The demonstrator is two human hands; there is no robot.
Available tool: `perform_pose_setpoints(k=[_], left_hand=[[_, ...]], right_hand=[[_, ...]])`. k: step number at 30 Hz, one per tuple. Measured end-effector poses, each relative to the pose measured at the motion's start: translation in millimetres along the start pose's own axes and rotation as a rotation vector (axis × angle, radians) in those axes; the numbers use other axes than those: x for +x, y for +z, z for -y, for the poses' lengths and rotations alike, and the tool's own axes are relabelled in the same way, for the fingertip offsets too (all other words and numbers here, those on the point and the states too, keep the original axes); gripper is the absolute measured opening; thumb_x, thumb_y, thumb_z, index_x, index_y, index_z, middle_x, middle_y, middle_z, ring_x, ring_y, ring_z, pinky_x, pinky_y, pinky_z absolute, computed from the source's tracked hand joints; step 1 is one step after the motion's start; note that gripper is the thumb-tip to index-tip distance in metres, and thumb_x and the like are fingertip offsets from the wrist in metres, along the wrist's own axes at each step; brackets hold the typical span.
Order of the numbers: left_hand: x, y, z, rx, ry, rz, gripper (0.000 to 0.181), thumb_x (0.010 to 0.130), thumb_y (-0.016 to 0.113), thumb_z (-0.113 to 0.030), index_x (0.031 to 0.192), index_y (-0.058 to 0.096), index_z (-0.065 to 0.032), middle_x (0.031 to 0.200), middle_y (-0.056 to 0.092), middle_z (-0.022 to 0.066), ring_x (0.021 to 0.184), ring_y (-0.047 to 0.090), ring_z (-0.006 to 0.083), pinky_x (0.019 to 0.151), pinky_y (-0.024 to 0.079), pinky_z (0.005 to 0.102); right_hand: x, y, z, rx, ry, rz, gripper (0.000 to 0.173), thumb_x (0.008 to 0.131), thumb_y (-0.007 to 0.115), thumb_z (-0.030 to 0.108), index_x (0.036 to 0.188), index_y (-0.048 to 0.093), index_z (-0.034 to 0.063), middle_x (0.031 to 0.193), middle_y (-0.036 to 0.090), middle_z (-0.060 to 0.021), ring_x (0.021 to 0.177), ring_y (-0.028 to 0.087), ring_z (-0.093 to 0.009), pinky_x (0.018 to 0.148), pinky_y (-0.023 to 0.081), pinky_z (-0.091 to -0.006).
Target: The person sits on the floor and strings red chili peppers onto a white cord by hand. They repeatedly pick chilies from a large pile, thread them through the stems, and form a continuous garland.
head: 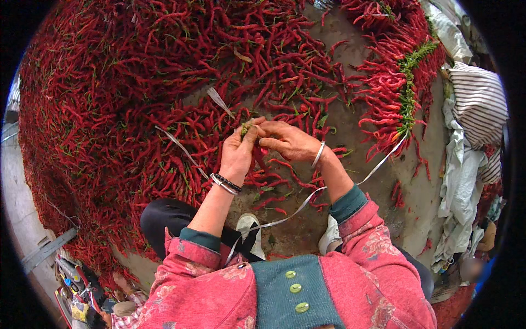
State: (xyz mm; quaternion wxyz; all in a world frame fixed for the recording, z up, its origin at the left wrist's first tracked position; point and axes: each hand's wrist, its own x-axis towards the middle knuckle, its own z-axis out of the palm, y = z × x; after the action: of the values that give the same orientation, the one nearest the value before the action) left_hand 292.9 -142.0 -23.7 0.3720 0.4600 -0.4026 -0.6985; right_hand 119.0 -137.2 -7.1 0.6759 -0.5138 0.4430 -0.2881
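Red chili peppers lie in a heap before me. My left hand point(239, 150) grips a small bunch of them by the green stems point(245, 128), which show between thumb and fingers. Against that bunch, from the right, come the bent fingers of my right hand point(289, 140); whether they pinch anything is hidden. A white plastic twine point(306, 201) runs from my lap under my right forearm to a long braid of chilies point(404, 98), its green stems bound along the middle. Loose white strips point(220, 103) lie on the peppers near my hands.
The large chili heap point(102, 94) fills the left and far side. White sacking point(460, 172) and a striped cloth point(478, 103) lie along the right. My shoes point(250, 232) rest on the concrete floor point(287, 236). Another person's checked sleeve point(133, 304) shows at lower left, near a red-framed vehicle point(84, 283).
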Motion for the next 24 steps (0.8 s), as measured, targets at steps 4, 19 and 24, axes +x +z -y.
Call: perform_pose_setpoints(k=[4,19,24], left_hand=[[-4.6,9.6,-12.5,-0.047,-0.075,-0.020,0.040,0.098,0.050,-0.022,0.132,0.046,-0.0025,0.091,0.057,-0.0042,0.087,0.050,0.0047,0.084,0.039,0.0200],[-11.6,-3.5,-42.9,-0.094,-0.299,0.444,0.049,0.094,0.050,-0.015,0.138,0.037,-0.0004,0.134,0.045,0.0047,0.115,0.048,0.0127,0.098,0.038,0.0272],[-8.8,-7.1,-48.8,0.028,-0.255,0.525,0.047,0.095,0.046,-0.019,0.137,0.039,0.0012,0.128,0.051,0.0070,0.113,0.051,0.0142,0.098,0.039,0.0281]], right_hand=[[11.4,14.0,-11.0,0.185,-0.025,0.161,0.048,0.082,0.068,0.017,0.122,0.047,0.0028,0.108,0.056,-0.0041,0.096,0.051,-0.010,0.084,0.046,-0.0274],[-8.9,24.2,-21.7,0.697,0.032,0.106,0.051,0.081,0.062,0.007,0.128,0.042,0.0080,0.108,0.055,-0.0012,0.093,0.054,-0.009,0.081,0.045,-0.0234],[-5.9,25.9,-31.2,0.721,0.078,0.193,0.054,0.079,0.064,0.007,0.128,0.042,0.0087,0.100,0.054,0.0014,0.091,0.052,-0.009,0.081,0.044,-0.0254]])
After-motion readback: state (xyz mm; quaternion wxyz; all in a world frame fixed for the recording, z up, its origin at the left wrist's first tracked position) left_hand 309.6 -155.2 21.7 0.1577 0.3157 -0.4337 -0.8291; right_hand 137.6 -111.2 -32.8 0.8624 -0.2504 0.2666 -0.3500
